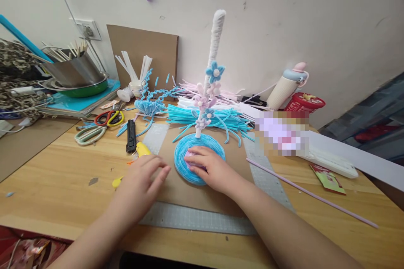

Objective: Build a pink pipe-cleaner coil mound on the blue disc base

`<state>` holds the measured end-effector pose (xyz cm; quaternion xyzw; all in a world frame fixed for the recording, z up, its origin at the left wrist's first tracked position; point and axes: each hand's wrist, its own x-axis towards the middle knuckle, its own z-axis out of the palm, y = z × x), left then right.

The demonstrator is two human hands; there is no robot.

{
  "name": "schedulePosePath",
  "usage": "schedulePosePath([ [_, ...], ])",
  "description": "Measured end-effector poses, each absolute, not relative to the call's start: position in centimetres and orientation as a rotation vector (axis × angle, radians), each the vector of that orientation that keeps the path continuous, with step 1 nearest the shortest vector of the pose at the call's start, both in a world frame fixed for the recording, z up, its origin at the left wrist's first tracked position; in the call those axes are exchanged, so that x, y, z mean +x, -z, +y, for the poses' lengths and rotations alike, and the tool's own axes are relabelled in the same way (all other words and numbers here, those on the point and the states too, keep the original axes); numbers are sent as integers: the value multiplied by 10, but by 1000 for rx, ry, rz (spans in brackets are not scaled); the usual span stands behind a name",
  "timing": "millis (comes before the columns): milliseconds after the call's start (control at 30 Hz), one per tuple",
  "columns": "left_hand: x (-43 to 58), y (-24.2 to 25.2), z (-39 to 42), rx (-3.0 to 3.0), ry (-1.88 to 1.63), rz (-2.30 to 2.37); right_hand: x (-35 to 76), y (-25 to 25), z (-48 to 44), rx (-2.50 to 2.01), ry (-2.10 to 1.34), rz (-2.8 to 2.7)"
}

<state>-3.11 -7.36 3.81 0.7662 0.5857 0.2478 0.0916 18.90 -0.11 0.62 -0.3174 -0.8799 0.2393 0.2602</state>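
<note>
A round base wound from blue pipe cleaners [181, 147] lies on a brown board [233, 193]. From its back edge rises a white wrapped stem [215, 35], leaning slightly right, with blue and lilac fuzzy flowers [215, 72] along its lower half. My right hand [210, 166] rests on the base with its fingers extended over a small lilac piece [188, 159], mostly hidden under them. To the left, my left hand [148, 178] hovers with bent fingers and thumb apart, nothing visible in it. Just behind it shows part of a yellow glue gun [143, 149].
Behind the base lie bundles of turquoise pipe cleaners [205, 117]. Scissors [109, 118] and a black cutter [131, 136] are at left. One lilac pipe cleaner [312, 193] stretches across the right side. A pale bottle [285, 88] leans by the wall.
</note>
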Motion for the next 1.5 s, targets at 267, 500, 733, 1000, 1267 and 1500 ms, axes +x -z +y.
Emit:
schedulePosePath([
  [267,-5,-21,-62,2566,-552,1541,188,-8,-4,-957,-726,-2269],
  [500,-3,-26,-62,2668,-459,1492,189,-7,-3,-996,-751,-2265],
  [733,-12,-29,-59,2524,-567,1628,188,-7,-4,-1008,-760,-2265],
  [1000,-5,-19,-69,2651,-475,1551,189,-8,-4,-998,-747,-2263],
  [1267,1,-19,-75,2699,-447,1574,188,-9,-6,-1004,-761,-2249],
  [1500,3,-21,-76,2684,-394,1598,186,-8,-12,-1223,-628,-2211],
])
